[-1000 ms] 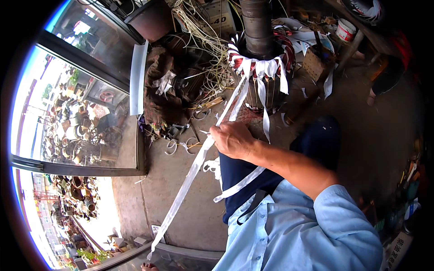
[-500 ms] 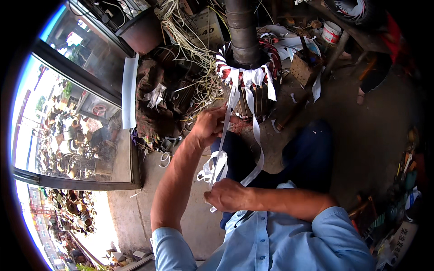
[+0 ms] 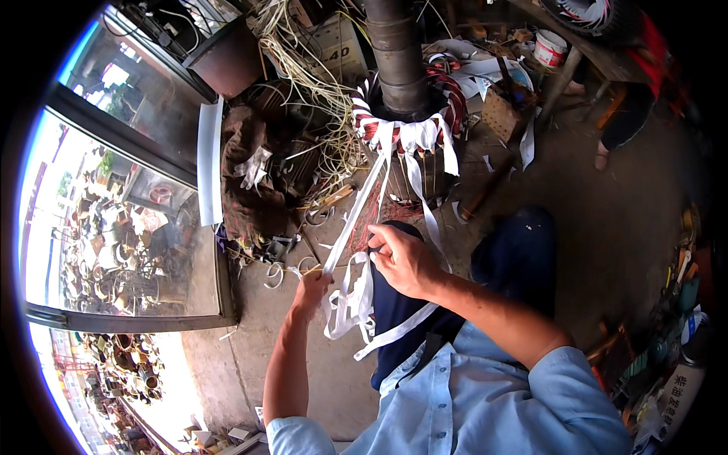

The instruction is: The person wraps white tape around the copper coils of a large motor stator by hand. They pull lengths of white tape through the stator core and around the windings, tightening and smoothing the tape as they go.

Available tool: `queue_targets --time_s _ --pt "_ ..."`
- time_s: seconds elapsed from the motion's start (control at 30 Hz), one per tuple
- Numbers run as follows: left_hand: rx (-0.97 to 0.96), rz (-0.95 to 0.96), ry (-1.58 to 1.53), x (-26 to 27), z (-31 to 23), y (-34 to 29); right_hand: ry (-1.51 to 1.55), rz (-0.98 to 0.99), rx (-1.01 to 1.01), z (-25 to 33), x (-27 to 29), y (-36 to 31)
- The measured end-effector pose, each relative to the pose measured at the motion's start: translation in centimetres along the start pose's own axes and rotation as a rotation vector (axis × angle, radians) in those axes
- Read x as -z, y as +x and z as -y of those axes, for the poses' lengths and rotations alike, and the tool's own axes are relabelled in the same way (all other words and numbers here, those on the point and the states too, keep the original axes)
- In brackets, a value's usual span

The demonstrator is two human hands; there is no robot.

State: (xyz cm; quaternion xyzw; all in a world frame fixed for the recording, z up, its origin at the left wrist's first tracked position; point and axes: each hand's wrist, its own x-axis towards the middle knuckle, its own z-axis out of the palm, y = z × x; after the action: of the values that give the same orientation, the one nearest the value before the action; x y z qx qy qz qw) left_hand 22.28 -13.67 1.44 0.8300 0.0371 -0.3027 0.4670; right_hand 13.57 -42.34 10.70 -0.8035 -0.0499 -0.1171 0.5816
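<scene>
Fingers of the left hand are pinched on white tape, stretched near-left from the red-and-white ring at far centre, those of the right hand being loosely parted; snarling could be caused by slack loops between.

On my feed, the bare left hand is too small to show how each finger meets the long white cloth tape. I can't tell what the bare right hand has under its fingers. The dark grey metal cylinder, cropped above, hides part of the red-and-white wrapped ring from me.
</scene>
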Motion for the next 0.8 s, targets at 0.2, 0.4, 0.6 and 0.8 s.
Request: queue_targets --time_s 0.2,0.4,0.6,0.8 --pt "0.674 -0.28 -0.196 7.9 23.8 -21.0 0.724 0.012 -0.518 -2.1 -4.9 4.7" --pt "1.142 -0.765 -0.392 12.0 36.3 -46.4 0.819 -0.315 -0.444 -1.1 -6.1 8.6" --pt "1.106 -0.846 -0.743 11.7 36.8 -45.5 0.662 -0.328 -0.34 -0.5 -4.1 9.0" --pt "0.543 -0.272 -0.75 6.1 14.4 -17.7 -0.119 0.353 0.121 3.1 -8.1 -0.7"
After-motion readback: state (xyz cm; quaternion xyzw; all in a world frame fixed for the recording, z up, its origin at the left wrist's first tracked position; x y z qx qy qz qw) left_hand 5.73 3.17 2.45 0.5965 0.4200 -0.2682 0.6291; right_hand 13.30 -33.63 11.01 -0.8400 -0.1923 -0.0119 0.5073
